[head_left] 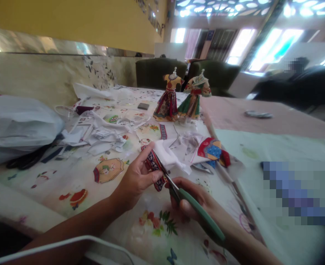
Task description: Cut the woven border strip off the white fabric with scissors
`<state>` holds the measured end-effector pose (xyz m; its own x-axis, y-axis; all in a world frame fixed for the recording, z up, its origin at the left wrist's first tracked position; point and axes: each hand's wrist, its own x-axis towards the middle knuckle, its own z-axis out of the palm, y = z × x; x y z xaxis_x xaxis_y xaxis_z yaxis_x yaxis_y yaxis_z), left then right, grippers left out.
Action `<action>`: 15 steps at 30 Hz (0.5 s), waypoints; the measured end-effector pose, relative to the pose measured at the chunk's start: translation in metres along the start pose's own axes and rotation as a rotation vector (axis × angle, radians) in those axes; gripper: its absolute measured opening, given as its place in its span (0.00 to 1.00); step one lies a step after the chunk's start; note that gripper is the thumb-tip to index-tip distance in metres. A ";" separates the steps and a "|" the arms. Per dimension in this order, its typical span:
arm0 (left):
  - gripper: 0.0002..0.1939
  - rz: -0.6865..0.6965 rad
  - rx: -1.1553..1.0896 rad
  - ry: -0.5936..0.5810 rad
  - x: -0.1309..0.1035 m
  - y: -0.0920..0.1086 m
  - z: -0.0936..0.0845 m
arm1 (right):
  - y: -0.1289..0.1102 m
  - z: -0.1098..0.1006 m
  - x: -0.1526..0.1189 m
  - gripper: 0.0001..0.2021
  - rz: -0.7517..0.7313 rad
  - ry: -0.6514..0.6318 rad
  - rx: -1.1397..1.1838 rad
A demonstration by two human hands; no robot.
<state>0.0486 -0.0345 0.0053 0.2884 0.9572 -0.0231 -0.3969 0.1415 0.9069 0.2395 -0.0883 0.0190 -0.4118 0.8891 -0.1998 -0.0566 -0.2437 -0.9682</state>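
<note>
My left hand (130, 184) pinches a narrow patterned strip (151, 162) in red, dark blue and white, its thumb lying across the lower part. In my right hand (203, 197) is a pair of scissors (199, 211) with green handles. The blades lie along the strip's right edge, where a white piece (166, 152) of paper or cloth hangs beside it. Whether the blades are fully closed is hard to see. Left of my left hand, a tan cut-out piece (109, 170) with a red end rests on the floral tablecloth (96, 206).
Two small dressed figures, one in maroon (169, 99) and one in green (195, 99), stand at the back. White scraps (96, 134) and a plastic bag (21, 121) lie left. Red and blue pieces (210, 150) lie right. A white cable (76, 239) crosses the lower left.
</note>
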 end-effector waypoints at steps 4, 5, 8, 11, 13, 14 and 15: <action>0.52 0.015 -0.020 -0.007 0.000 0.001 0.001 | 0.000 -0.002 0.000 0.31 -0.040 -0.014 -0.043; 0.52 0.016 -0.024 -0.013 0.000 0.001 0.001 | -0.001 -0.002 -0.001 0.30 -0.047 -0.018 -0.051; 0.53 0.029 -0.033 -0.039 0.000 0.000 0.000 | 0.000 -0.002 -0.002 0.30 -0.048 -0.021 -0.060; 0.53 0.050 -0.032 -0.054 0.000 -0.001 -0.001 | 0.001 -0.001 -0.002 0.30 -0.047 -0.019 -0.063; 0.52 0.054 -0.021 -0.052 0.000 -0.002 -0.002 | 0.002 0.000 -0.002 0.30 -0.045 -0.025 -0.057; 0.52 0.049 -0.015 -0.052 -0.001 -0.003 -0.002 | 0.002 0.000 -0.001 0.30 -0.044 -0.029 -0.050; 0.52 0.044 -0.010 -0.052 -0.001 -0.003 -0.002 | 0.002 0.000 -0.001 0.30 -0.042 -0.031 -0.041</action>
<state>0.0478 -0.0354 0.0021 0.3149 0.9483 0.0391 -0.4189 0.1019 0.9023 0.2395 -0.0898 0.0174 -0.4379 0.8856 -0.1550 -0.0370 -0.1900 -0.9811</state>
